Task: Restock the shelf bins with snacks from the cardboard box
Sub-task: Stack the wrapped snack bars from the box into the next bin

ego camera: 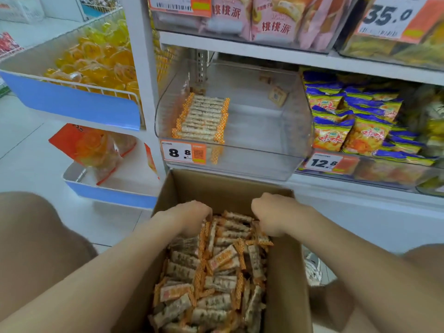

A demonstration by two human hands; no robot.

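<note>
An open cardboard box [286, 272] stands on the floor below the shelf, filled with several small snack bars [216, 272] in orange-ended wrappers. Both hands reach into its far end. My left hand [192, 216] curls its fingers down into the bars. My right hand [272, 213] does the same and grips bars at the box's far right. The fingertips of both are hidden among the wrappers. Above, a clear plastic bin [264, 131] holds one neat row of the same bars [201, 118] at its left; the rest of it is bare.
A price tag reading 8.8 [183, 152] hangs on the bin front. Blue and yellow snack bags [355, 121] fill the neighbouring bin on the right. A wire basket of orange jelly cups [96, 63] stands at the left. Pink packets [264, 18] sit on the shelf above.
</note>
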